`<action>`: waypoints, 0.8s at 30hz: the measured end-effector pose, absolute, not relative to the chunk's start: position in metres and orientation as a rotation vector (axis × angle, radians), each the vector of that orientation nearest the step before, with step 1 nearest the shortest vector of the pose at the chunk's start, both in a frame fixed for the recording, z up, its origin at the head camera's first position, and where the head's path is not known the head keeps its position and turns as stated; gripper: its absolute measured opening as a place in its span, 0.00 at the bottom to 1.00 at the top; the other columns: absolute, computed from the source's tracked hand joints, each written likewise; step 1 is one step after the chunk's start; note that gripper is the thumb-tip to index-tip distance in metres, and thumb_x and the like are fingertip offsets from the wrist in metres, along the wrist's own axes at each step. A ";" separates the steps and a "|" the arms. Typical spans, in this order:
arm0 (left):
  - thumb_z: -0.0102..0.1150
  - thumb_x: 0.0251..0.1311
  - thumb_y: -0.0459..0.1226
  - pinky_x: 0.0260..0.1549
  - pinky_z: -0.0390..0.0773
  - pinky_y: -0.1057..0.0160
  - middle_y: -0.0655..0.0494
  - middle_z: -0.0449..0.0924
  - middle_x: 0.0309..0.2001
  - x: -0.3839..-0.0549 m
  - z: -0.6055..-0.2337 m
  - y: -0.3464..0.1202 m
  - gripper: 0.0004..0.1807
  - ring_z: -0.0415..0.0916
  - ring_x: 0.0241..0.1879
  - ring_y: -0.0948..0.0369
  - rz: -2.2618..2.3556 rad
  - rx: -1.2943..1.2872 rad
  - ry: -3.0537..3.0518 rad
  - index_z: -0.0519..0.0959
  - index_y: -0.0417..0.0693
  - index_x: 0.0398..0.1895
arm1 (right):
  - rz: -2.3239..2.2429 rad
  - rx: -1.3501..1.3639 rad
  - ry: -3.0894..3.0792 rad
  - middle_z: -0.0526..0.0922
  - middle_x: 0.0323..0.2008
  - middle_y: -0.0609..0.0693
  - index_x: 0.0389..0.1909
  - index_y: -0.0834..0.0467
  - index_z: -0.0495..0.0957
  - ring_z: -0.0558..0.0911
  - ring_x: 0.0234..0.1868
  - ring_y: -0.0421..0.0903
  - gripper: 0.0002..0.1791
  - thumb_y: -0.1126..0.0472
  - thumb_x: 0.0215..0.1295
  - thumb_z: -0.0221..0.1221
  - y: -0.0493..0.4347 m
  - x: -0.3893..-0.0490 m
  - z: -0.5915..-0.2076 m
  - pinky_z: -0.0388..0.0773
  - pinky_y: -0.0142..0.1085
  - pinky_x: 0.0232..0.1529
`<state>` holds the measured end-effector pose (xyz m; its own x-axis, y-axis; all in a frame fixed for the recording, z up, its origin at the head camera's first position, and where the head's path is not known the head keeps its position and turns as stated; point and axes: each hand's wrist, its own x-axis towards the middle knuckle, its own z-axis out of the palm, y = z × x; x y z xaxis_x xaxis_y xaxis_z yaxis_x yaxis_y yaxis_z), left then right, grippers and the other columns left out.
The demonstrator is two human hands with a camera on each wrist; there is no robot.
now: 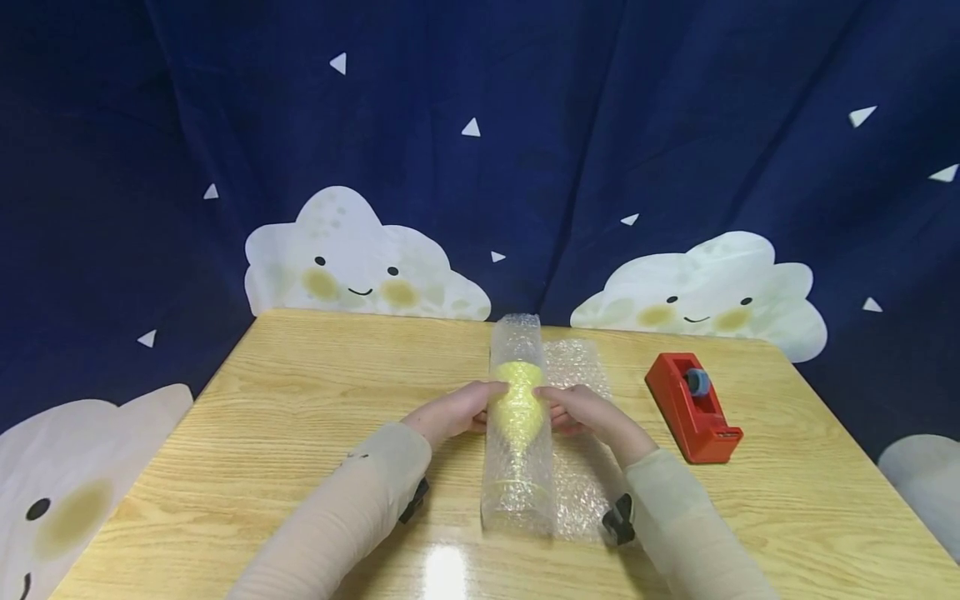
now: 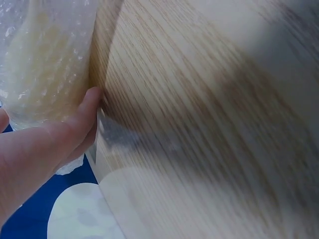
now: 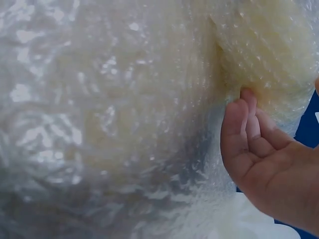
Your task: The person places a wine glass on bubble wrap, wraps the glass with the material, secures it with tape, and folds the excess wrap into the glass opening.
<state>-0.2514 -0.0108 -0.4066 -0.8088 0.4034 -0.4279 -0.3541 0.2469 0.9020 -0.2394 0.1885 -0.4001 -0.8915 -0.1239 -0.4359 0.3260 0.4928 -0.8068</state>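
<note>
A yellow goblet (image 1: pixel 519 408) lies inside a roll of clear bubble wrap (image 1: pixel 517 508) in the middle of the table, its bowl away from me and its foot toward me. From the left side my left hand (image 1: pixel 467 407) holds the roll, thumb on top at the bowl. My right hand (image 1: pixel 585 410) holds it from the other side, thumb also on top. In the right wrist view, the fingers (image 3: pixel 237 124) of that hand bend in against the wrapped bowl. A flat stretch of bubble wrap (image 1: pixel 581 475) runs out from under the roll to the right, beneath the right hand.
A red tape dispenser (image 1: pixel 690 408) with a blue roll of tape (image 1: pixel 697 382) stands on the table to the right of the wrap. Behind the wooden table (image 1: pixel 337 358) hangs a dark blue curtain (image 1: pixel 420 100) with white clouds and triangles.
</note>
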 end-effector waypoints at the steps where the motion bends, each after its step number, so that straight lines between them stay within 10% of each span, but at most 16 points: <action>1: 0.41 0.67 0.47 0.50 0.76 0.57 0.49 0.78 0.41 -0.252 -0.407 -0.011 0.27 0.75 0.37 0.60 1.619 0.042 1.919 0.67 0.37 0.61 | -1.407 0.153 2.270 0.85 0.32 0.49 0.51 0.72 0.72 0.82 0.33 0.38 0.36 0.41 0.59 0.54 0.189 -0.240 -0.402 0.81 0.38 0.43; 14: 0.42 0.66 0.52 0.55 0.73 0.54 0.42 0.76 0.54 -0.252 -0.407 -0.015 0.32 0.75 0.52 0.51 1.582 0.092 1.929 0.66 0.36 0.62 | -1.570 0.129 2.086 0.83 0.26 0.45 0.55 0.75 0.66 0.83 0.30 0.39 0.32 0.49 0.65 0.51 0.194 -0.246 -0.414 0.82 0.35 0.41; 24: 0.43 0.63 0.48 0.49 0.76 0.56 0.47 0.71 0.44 -0.252 -0.406 -0.016 0.31 0.71 0.40 0.57 1.629 -0.037 1.939 0.63 0.37 0.63 | -1.599 0.157 2.054 0.80 0.27 0.43 0.47 0.66 0.72 0.79 0.29 0.36 0.22 0.50 0.64 0.53 0.195 -0.245 -0.417 0.80 0.31 0.37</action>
